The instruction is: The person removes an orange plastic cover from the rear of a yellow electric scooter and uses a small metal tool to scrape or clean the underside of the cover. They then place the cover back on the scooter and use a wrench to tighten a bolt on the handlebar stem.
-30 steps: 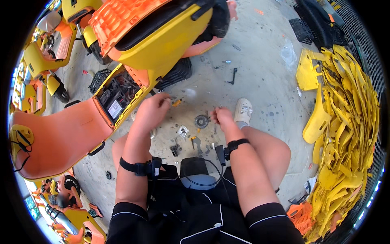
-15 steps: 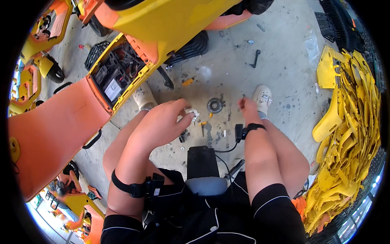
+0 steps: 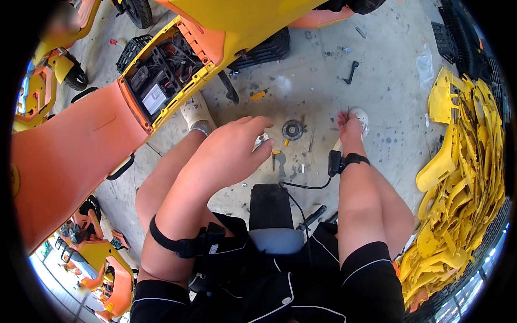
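Observation:
My left hand [image 3: 231, 151] is over the floor between my knees, fingers and thumb curled around a small crumpled white wad [image 3: 260, 141]. Most of the wad hides behind the hand; whether it is paper or plastic I cannot tell. My right hand [image 3: 350, 128] hangs near my right shoe [image 3: 362, 119], fingers loosely apart with nothing visible in them. On the floor between the hands lies a dark round ring-shaped part [image 3: 292, 130]. Close to it are a small yellow-orange piece [image 3: 286, 143] and a thin rod-like tool [image 3: 311, 141].
At upper left stands a yellow-orange scooter body [image 3: 237, 27] with an uncovered compartment [image 3: 156, 81] of wiring. A black crank-shaped part [image 3: 351, 72] and an orange-yellow piece [image 3: 258, 95] lie on the floor. Yellow plastic panels [image 3: 458, 177] pile up at right. A black padded seat [image 3: 270, 207] is below me.
My left hand has moved right and slightly up, covering more of the white wad. My right hand has shifted right and up, over the shoe. The view has shifted slightly.

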Motion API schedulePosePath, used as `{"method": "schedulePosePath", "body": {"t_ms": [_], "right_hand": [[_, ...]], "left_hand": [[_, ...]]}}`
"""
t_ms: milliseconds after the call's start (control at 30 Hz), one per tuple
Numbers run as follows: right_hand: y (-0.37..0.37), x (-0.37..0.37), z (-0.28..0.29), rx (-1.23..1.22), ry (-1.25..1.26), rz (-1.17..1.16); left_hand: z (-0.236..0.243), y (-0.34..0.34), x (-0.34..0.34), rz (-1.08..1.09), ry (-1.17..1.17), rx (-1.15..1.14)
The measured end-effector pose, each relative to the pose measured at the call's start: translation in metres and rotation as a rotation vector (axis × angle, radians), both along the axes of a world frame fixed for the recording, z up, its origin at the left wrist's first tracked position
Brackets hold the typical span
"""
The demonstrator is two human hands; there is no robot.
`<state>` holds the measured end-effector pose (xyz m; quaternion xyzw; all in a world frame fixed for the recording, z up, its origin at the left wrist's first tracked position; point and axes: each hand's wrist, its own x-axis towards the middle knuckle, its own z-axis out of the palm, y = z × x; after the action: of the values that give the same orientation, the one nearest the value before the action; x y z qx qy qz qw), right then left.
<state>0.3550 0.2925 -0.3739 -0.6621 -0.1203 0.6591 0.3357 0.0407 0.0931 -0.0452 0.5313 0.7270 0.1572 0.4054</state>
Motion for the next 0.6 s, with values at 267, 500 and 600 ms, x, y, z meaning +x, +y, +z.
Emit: {"method": "schedulePosePath", "body": {"t_ms": [267,500,600], "right_hand": [[-0.115,0.036,-0.071,-0.323,-0.358,0.266],[-0.181,0.035,-0.128,0.047,-0.941,1.083],[-0.168,0.010,-0.101,-0.004,-0.981,1.113]], "left_hand": [[0.000,-0.008,-0.001,0.008,0.040,-0.033],[0.002,-0.010,-0.009,0.031,0.040,0.047],[0.008,-0.008,-0.012,0.046,0.023,-0.023]]}}
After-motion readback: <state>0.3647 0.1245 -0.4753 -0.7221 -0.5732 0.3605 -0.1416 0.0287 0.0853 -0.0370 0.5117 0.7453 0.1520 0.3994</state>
